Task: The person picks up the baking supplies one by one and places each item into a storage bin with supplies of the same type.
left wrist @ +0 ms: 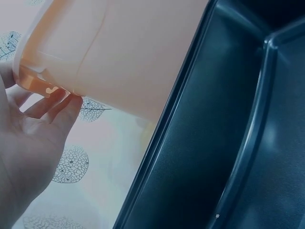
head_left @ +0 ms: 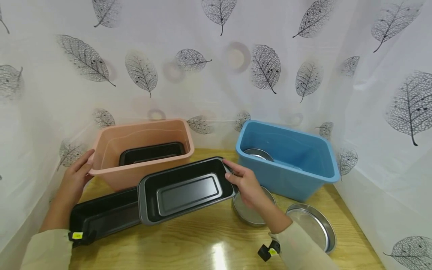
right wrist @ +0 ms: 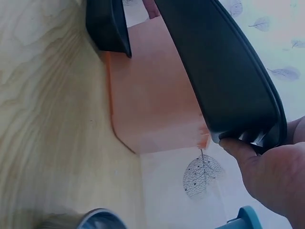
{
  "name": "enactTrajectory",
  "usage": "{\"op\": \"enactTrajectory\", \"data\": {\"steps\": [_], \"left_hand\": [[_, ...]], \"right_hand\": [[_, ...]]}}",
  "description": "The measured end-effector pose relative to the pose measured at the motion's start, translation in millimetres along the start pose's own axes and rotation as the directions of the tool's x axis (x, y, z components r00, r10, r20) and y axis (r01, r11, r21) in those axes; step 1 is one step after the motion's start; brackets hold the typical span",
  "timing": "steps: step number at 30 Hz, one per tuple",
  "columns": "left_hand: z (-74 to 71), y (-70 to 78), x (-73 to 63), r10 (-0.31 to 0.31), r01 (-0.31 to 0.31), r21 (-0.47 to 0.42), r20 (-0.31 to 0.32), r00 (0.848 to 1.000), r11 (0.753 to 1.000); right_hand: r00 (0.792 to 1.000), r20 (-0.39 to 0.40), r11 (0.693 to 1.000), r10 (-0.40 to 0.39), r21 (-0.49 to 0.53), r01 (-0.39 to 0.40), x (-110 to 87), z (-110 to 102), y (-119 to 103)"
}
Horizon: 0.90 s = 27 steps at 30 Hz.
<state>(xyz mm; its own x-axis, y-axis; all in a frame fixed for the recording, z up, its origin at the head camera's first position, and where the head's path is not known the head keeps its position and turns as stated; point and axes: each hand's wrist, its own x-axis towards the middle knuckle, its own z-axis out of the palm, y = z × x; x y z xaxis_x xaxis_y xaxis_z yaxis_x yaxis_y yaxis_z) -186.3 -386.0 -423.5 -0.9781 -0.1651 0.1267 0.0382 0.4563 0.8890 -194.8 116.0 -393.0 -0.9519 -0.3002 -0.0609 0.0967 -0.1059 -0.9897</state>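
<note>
My right hand (head_left: 248, 187) pinches the right end of a black loaf pan (head_left: 189, 193), lifted above the table with its inside facing me. In the right wrist view, the thumb lies along the loaf pan's (right wrist: 224, 76) end. My left hand (head_left: 75, 178) grips the left rim of a pink plastic bin (head_left: 125, 178); the left wrist view has its fingers curled under the bin's rim (left wrist: 35, 83). Inside the bin lies another dark loaf pan (head_left: 152, 153). A further black loaf pan (head_left: 111, 215) rests on the table before the bin, partly hidden by the lifted one.
A blue plastic bin (head_left: 273, 174) stands at the back right, with a round metal pan (head_left: 258, 153) inside. Two round pans, one (head_left: 251, 212) partly behind my right hand and another (head_left: 312, 227) farther right, lie on the wooden table (head_left: 189, 247). Leaf-patterned sheeting (head_left: 209, 101) surrounds the table.
</note>
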Motion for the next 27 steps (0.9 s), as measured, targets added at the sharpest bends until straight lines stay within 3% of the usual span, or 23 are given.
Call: {"op": "enactTrajectory", "data": {"steps": [17,27], "left_hand": [[2.3,-2.3,-1.3,-0.015,0.016,-0.125,0.012,1.0,0.992],[-2.1,-1.6,0.8,-0.026,0.026,-0.017,0.004,1.0,1.0]], "right_hand": [[0.994,0.001,0.987,-0.108,-0.117,0.108,37.0,20.8,-33.5],[0.994,0.008,0.992,-0.108,-0.066,0.108,67.4,36.8,-49.0]]}}
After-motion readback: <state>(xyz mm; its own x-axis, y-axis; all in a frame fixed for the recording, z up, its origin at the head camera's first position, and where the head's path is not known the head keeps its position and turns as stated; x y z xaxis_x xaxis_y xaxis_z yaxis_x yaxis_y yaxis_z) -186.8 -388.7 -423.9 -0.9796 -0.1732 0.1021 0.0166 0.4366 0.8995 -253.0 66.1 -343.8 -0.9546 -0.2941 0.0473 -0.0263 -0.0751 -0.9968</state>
